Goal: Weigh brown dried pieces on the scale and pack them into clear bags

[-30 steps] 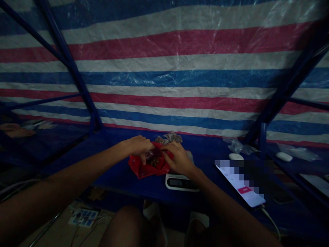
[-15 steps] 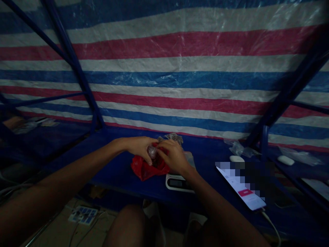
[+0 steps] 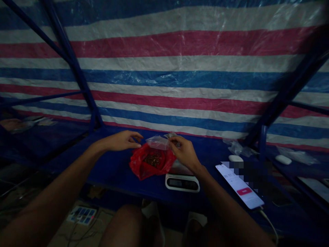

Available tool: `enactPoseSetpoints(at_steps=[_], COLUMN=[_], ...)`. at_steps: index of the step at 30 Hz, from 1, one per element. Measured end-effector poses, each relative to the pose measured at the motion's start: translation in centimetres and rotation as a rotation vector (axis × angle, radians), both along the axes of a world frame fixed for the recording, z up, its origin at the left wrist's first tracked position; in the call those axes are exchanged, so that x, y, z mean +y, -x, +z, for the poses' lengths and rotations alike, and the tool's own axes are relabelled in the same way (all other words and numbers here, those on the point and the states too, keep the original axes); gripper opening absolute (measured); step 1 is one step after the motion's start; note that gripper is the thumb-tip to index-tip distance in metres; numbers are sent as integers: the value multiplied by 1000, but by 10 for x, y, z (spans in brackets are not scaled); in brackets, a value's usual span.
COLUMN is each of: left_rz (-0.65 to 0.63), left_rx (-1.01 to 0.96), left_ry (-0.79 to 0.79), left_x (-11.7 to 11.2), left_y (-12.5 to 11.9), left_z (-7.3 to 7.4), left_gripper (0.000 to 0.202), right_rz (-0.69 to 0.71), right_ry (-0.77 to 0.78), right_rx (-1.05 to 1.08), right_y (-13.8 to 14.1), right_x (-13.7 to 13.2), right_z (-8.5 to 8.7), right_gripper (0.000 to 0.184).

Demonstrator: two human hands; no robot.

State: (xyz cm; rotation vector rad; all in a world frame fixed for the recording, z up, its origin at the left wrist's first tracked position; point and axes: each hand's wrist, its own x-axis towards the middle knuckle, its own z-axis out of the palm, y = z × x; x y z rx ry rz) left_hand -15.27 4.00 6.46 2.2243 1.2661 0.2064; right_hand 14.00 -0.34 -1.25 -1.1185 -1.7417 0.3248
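1. Far left of your grip and lower, a power strip (image 3: 82, 215) lies on the floor with cables running off it.
2. Up and left of the grip, a blue pole (image 3: 77, 68) slants across the striped tarp (image 3: 180, 44), which fills the whole background.
3. Your left hand (image 3: 120, 141) is just left of the grip, palm down, with the fingers loose and spread. It is released and holds nothing. It hovers by the upper left rim of the red bag, near the clear bag but apart from it.
4. The red bag (image 3: 140, 168) sits directly below the grip on the blue table (image 3: 115, 175) with its mouth open. There are small dark pieces (image 3: 153, 159) inside, but the light is too dim to tell what they are.
5. The clear bag (image 3: 157, 142) is in the grip itself. You hold it by its right edge, and it reaches left from your fingertips over the red bag's mouth. I cannot tell what it contains.
6. Your right hand (image 3: 183, 152) has the thumb and fingers pinched tight on the clear bag.
7. The white scale (image 3: 182, 181) is below the grip and nearer to you, under your right wrist. The red bag's right edge meets it. Its display is dark and unreadable.
8. The phone (image 3: 240, 187) lies flat to the right of the grip and well apart from it, with its screen lit and a cable at its near end.
9. Just past the phone's far end sits a small white thing (image 3: 235, 158), with crumpled plastic (image 3: 238, 145) behind it.
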Motion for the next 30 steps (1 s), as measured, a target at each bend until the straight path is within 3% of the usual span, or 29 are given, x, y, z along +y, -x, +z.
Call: enactPoseSetpoints(at_steps=[3,5,8,11,15,18,21,24,30], left_rz=[241,272,239,260,282,308,320,343,452], left_rx=[25,92,184,187,128,114,124,182,362], left_ry=[-240,-247,-169,-153,-117,-89,-6,39,-138], left_x=[-3,-5,-8,-10,-9,-7,-9,-14,-27], left_y=[-1,-6,-16,-20,-18,-15,-11,-2,21], left_z=[-26,-44,-62,-69,-71,-70,-64,-50,-9], left_gripper=[85,92,60,31,26,26,26,28,21], right_rz=[-251,-451,-643,-607,-537,-354,-160,-40,-18], right_ry=[-112,-172,-117,57,100,177,286,332,70], right_rx=[-48,-141,-356,-545,-481,-454,-625,-663,-316], right_y=[-45,-79,-120,-133,-98,-47,-3,19,31], right_x=[2,3,3,0,-11,-19,-20,-15,-2], right_z=[8,7,-5,-12,4,15,12,16,73], right_gripper=[23,26,30,33,32,39,43,20,39])
